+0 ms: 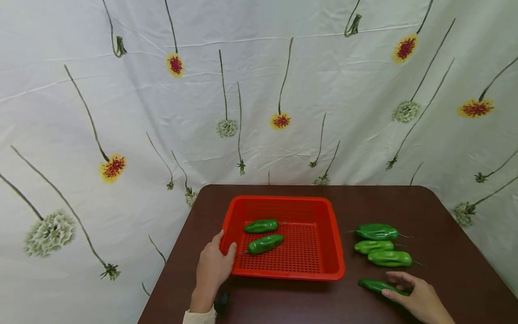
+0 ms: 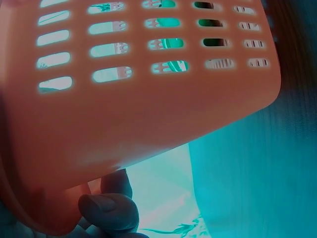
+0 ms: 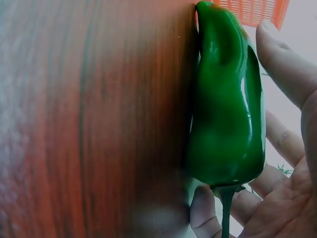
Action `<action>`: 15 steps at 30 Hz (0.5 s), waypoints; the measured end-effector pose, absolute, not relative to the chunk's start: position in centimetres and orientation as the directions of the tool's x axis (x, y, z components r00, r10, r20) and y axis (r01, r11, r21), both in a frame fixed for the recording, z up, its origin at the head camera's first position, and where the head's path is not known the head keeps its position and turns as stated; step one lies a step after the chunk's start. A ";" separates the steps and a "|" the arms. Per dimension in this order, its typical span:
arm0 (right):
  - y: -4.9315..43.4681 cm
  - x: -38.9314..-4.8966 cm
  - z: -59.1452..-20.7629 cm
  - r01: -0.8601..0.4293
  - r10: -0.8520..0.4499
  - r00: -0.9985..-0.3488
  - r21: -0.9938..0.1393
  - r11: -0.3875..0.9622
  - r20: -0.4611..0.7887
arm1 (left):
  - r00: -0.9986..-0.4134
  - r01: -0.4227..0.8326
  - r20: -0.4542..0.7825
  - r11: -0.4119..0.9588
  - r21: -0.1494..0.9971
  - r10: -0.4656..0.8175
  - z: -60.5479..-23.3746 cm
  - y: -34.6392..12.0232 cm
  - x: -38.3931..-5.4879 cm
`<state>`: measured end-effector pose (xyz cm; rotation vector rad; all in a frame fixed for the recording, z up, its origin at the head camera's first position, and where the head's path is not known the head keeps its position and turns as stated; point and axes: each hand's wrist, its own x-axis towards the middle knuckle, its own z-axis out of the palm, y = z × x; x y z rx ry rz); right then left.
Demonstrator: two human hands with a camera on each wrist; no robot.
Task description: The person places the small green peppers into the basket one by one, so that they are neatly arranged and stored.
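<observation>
A red plastic basket (image 1: 337, 252) with slotted walls stands on the dark table, two green peppers (image 1: 265, 244) lying inside it. My left hand (image 1: 215, 263) holds its near left corner, thumb at the rim and fingers along the outer side. The left wrist view shows the basket wall (image 2: 148, 114) close up with fingertips (image 2: 111, 210) at its rim. To the right, my right hand (image 1: 417, 297) arches over a dark green pepper (image 1: 376, 285) lying on the table. In the right wrist view the thumb (image 3: 282, 57) stands apart from this pepper (image 3: 225, 109), the other fingers behind it.
Three more green peppers (image 1: 390, 258) lie in a loose group right of the basket, beyond my right hand. A small dark object (image 1: 221, 302) shows beside my left wrist. Behind the table (image 1: 283, 299) hangs a white cloth (image 1: 259, 103) with a flower print.
</observation>
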<state>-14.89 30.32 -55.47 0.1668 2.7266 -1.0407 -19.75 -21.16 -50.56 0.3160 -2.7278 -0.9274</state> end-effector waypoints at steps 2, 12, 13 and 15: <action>30.3 -14.9 -55.4 0.183 0.024 -0.968 -0.635 0.750 -0.250 | -0.947 -0.122 0.160 0.775 0.620 -0.277 -50.5 -21.1 -19.7; 30.3 -15.1 -55.5 0.167 -0.024 -0.958 -0.627 0.761 -0.284 | -0.952 -0.122 0.148 0.775 0.620 -0.268 -50.5 -21.2 -19.5; 30.3 -15.1 -55.5 0.164 -0.030 -0.958 -0.630 0.759 -0.285 | -0.952 -0.121 0.150 0.775 0.621 -0.268 -50.5 -21.2 -19.5; 30.3 -15.1 -55.4 0.166 -0.034 -0.957 -0.639 0.751 -0.289 | -0.951 -0.119 0.153 0.776 0.619 -0.268 -50.4 -21.2 -19.6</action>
